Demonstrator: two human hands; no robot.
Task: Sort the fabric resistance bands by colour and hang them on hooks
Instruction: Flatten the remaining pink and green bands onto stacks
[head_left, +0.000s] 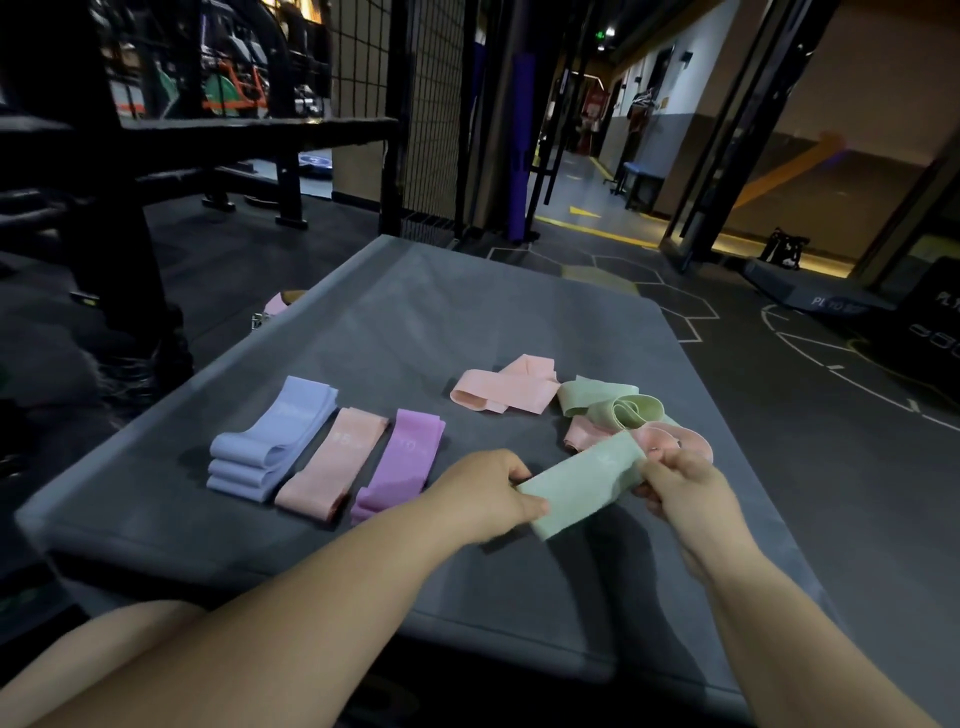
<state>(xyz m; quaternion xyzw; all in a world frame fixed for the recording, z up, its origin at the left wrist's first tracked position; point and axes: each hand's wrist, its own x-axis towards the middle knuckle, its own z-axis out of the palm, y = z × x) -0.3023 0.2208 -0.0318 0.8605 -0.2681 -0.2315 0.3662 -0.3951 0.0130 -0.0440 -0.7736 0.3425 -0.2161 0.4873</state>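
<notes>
**Green band (584, 488) in both hands, no green pile in the row**

My left hand (488, 493) pinches the band's near end, thumb on top and fingers curled under. My right hand (685, 488) is closed round the far end, fingers tucked into the fold. Between them the band lies flat and slightly taut, its long axis running from near-left up to far-right. It casts a shadow on the bench (467, 322) below, so I judge it is lifted clear.

The sorted row lies to the left, and my left hand is the nearer one to it. The purple band (400, 462) sits just beside that hand, then the peach band (332, 462), then the blue stack (270, 441); all three lie parallel. A green band would go on the bare strip right of the purple one, swung round to match their line.

Beyond my right hand is the unsorted heap: a pink band (675, 436) touching my fingers, green loops (608, 402) behind it, and a folded peach band (498, 387) furthest off. I can see no hooks from here.
</notes>
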